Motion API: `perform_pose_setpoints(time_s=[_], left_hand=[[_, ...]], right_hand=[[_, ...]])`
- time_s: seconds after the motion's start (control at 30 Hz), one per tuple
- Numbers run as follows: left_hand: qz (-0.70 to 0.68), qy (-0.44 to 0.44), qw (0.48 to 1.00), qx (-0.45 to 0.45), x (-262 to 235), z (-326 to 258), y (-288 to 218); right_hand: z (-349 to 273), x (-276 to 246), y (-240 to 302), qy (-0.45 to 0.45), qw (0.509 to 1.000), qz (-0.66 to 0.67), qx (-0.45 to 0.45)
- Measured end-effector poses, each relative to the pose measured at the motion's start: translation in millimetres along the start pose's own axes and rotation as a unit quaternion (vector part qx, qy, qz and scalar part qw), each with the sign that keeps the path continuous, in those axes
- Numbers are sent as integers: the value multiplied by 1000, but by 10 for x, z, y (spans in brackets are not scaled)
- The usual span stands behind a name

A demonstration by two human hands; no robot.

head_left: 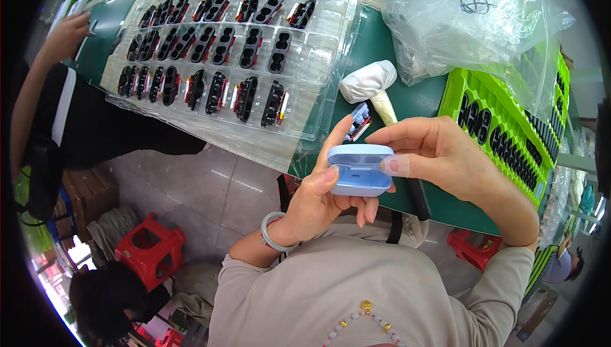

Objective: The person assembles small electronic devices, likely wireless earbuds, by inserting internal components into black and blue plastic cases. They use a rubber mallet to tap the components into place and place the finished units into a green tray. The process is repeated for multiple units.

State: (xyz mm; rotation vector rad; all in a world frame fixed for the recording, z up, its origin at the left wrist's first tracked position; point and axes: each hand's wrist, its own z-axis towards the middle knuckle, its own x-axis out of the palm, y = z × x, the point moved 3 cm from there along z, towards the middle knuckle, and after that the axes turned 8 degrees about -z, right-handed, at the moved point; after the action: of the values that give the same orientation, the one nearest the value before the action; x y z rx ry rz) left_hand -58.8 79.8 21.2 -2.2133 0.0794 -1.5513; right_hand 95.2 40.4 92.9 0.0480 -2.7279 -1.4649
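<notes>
A small light-blue earbud case (360,183) with its lid up is held in front of me, its hollow inside facing me. My left hand (312,204) grips it from the left and below, thumb at the front left edge and index finger stretched out past the lid. At the right side, my right hand (449,159) has its thumb, with a pale wrap on the tip, pressed on the case's edge; its index finger curves above the lid. Just behind lies a light-blue inner part (361,116) with red and yellow pieces on the green table.
A hammer (369,83) with a white-wrapped head lies behind my hands. On the left, a clear tray (318,79) holds rows of black parts. To the right are green racks (452,92) of black parts and a plastic bag (471,16). Another person's hand (67,38) is far left.
</notes>
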Motion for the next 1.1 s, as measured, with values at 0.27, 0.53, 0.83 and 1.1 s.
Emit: perform_pose_setpoints(time_s=[0.27, 0.53, 0.83, 1.1], left_hand=[[-16, 26, 999, -16, -4, 8, 18], [-15, 14, 999, -25, 3, -1, -8], [-39, 28, 998, -36, 11, 35, 1], [-106, 44, 990, -84, 38, 7, 35]], right_hand=[[57, -109, 20, 17, 994, -104, 6], [78, -75, -60, -18, 1000, -9, -1], [-1, -31, -106, -34, 997, 66, -16], [9, -108, -43, 104, 993, -46, 6]])
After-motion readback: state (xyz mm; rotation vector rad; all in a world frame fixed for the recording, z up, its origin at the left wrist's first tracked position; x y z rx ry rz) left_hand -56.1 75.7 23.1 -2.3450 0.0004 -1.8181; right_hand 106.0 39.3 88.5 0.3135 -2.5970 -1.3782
